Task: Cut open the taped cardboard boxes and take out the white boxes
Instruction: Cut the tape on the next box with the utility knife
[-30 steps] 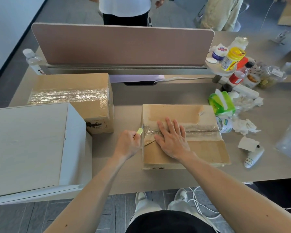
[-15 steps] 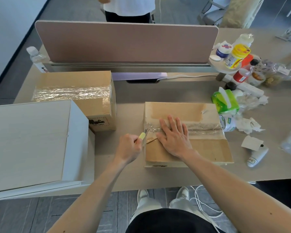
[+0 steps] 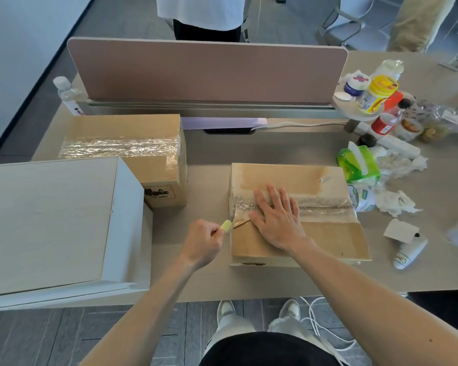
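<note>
A taped cardboard box [image 3: 280,178] lies flat near the front edge of a desk [image 3: 209,151], a strip of clear tape [image 3: 325,207] running along its top seam from left to right. The person's right hand [image 3: 278,220] presses flat on the lid, fingers straight and spread across the tape. The left hand [image 3: 200,243], just off the box's left edge, is curled round a yellow-tipped knife [image 3: 225,225] whose blade meets the left end of the tape. The 2 hands are close but not touching.

A 2nd box [image 3: 132,128], also taped along its top, stands upright to the left and farther back. Its near corner sits behind a white cabinet [image 3: 48,223] at the desk's left end. A brown divider [image 3: 206,72] runs along the back of the desk, with a water bottle [image 3: 64,91] at its left end and a person in a white shirt [image 3: 201,11] standing beyond it. To the right of the flat box are a green tissue pack [image 3: 357,165], crumpled tissues [image 3: 391,203], a white tube [image 3: 410,253] and a cluster of jars and bottles [image 3: 378,93].
</note>
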